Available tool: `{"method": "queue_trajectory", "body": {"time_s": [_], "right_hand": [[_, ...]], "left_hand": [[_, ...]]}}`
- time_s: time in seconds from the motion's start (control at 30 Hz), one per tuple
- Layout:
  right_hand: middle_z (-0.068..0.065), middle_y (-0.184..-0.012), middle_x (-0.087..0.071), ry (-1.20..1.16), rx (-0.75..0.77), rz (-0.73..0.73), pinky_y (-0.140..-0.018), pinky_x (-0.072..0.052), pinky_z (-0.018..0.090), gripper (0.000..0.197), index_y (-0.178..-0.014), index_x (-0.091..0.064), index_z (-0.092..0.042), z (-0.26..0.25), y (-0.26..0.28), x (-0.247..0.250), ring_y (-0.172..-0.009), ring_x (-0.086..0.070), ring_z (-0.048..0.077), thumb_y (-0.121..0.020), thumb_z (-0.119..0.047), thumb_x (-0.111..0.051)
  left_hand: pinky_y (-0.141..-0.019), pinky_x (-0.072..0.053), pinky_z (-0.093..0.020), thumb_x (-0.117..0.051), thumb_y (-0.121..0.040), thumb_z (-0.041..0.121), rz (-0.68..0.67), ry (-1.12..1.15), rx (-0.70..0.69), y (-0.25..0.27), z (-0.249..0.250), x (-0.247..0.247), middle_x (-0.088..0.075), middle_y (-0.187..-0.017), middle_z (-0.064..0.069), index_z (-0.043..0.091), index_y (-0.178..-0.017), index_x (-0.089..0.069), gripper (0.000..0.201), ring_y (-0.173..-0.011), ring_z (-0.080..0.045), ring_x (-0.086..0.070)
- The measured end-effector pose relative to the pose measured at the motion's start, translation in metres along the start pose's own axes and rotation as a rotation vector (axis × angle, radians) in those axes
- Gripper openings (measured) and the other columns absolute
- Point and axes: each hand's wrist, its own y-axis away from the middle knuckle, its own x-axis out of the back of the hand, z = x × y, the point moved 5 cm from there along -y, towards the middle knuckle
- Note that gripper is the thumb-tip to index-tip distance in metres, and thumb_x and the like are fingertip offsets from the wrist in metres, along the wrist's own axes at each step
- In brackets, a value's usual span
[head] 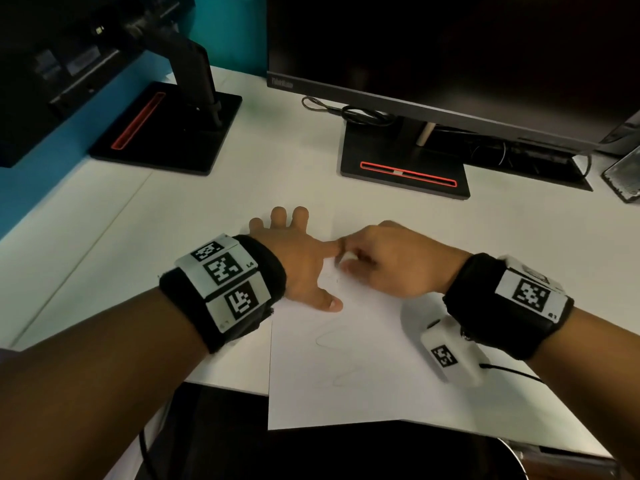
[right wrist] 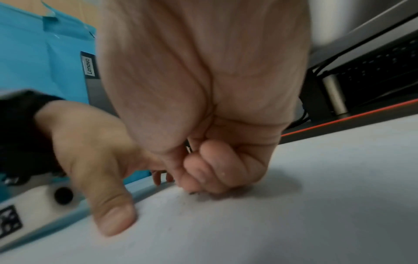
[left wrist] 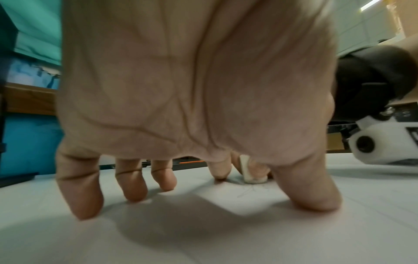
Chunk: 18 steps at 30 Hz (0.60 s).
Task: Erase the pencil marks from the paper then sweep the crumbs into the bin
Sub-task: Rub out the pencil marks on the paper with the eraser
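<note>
Left hand spread flat, fingertips pinning paper at tabletop near edge. Right hand pinches white eraser onto pencil marks just beside left index finger.

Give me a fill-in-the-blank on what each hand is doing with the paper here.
1. The right hand pinches a white ____.
2. The left hand presses down on the ____ with spread fingers.
3. The eraser touches the paper next to the left ____ finger.
4. A faint zigzag pencil line lies ____ the person than the hands.

Missing: eraser; paper; index; nearer
</note>
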Motion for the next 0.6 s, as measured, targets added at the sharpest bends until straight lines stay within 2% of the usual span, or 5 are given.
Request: {"method": "queue_trajectory", "body": {"time_s": [0.07, 0.23, 0.33, 0.47, 0.6], "right_hand": [[-0.005, -0.070, -0.060, -0.031, -0.026, -0.031, -0.067, -0.048, 0.031, 0.025, -0.089, -0.067, -0.016, 0.005, 0.001, 0.003, -0.068, -0.056, 0.013, -0.100, -0.031, -0.051], [0.001, -0.066, -0.054, 0.000, -0.109, 0.093, -0.056, -0.034, 0.028, 0.035, -0.075, -0.056, -0.010, 0.016, -0.003, 0.009, -0.062, -0.050, 0.017, -0.102, -0.032, -0.050], [0.004, -0.063, -0.063, -0.069, -0.125, 0.094, -0.058, -0.047, 0.033, 0.036, -0.076, -0.057, -0.008, 0.016, 0.002, 0.005, -0.057, -0.058, 0.019, -0.102, -0.031, -0.049], [0.006, -0.061, -0.071, -0.148, -0.211, 0.067, -0.060, -0.055, 0.027, 0.035, -0.077, -0.059, -0.008, 0.023, 0.004, 0.008, -0.051, -0.066, 0.015, -0.102, -0.030, -0.048], [0.004, -0.062, -0.063, -0.059, -0.130, 0.093, -0.060, -0.050, 0.032, 0.035, -0.071, -0.052, -0.010, 0.006, 0.001, 0.004, -0.056, -0.059, 0.018, -0.100, -0.029, -0.050]], "left_hand": [[-0.101, -0.032, -0.047, -0.053, -0.073, 0.089, -0.014, -0.010, 0.004, 0.001, -0.001, 0.000, -0.021, -0.139, -0.009, 0.063, -0.148, 0.007, 0.099, -0.126, -0.034, -0.024], [-0.106, -0.032, -0.051, -0.052, -0.073, 0.089, -0.026, -0.034, 0.004, 0.005, 0.000, 0.002, -0.020, -0.145, -0.011, 0.060, -0.149, 0.013, 0.104, -0.131, -0.036, -0.025], [-0.103, -0.036, -0.048, -0.056, -0.079, 0.081, 0.071, -0.020, -0.023, 0.014, 0.007, 0.003, -0.026, -0.144, -0.011, 0.051, -0.154, 0.007, 0.103, -0.131, -0.036, -0.030], [-0.080, -0.038, -0.036, -0.053, -0.094, 0.063, 0.237, -0.020, 0.015, 0.034, 0.023, -0.005, -0.048, -0.132, -0.010, 0.017, -0.149, -0.034, 0.074, -0.118, -0.029, -0.050], [-0.080, -0.040, -0.036, -0.049, -0.097, 0.061, 0.224, 0.015, 0.054, 0.040, 0.021, -0.010, -0.050, -0.130, -0.008, 0.014, -0.130, -0.049, 0.058, -0.118, -0.026, -0.052]]}}
